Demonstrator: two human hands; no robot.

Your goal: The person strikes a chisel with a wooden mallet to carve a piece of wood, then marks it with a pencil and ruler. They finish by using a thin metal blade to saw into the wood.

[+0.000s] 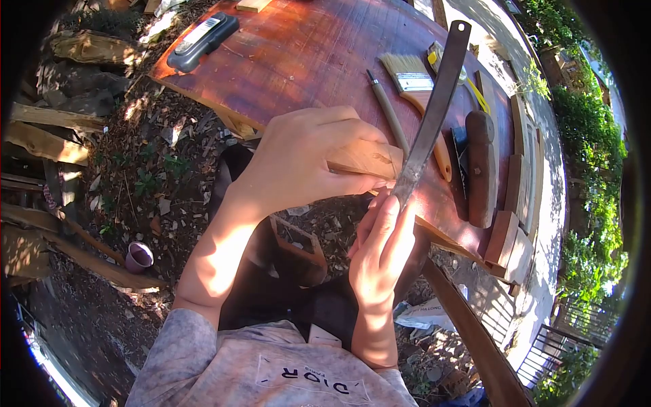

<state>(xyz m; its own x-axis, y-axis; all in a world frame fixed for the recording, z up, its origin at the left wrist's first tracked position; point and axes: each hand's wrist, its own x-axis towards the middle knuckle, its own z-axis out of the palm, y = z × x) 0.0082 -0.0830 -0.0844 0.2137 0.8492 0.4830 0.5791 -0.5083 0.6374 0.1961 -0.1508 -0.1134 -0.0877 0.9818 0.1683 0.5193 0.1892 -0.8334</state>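
My left hand (315, 152) is closed round a small light-brown wooden block (369, 159), its grained end sticking out toward the right. Below it, my right hand (385, 237) grips the lower end of a long flat metal blade (437, 108), dark along most of its length and shinier close to my fingers. The blade slants up and to the right, with a hole at its far tip. Its lower part overlaps the block's end in this view. Behind the blade lie a grey pen-like stick (389, 112) and a wide paintbrush (413, 85).
On the reddish wooden table (291, 61) are a black case (203, 42), a brown wooden handle (480, 169) and a yellow-and-black tape measure (435, 54). Wood blocks (502, 237) line its right edge. A purple cup (139, 258) and timber pieces (95, 51) lie at left.
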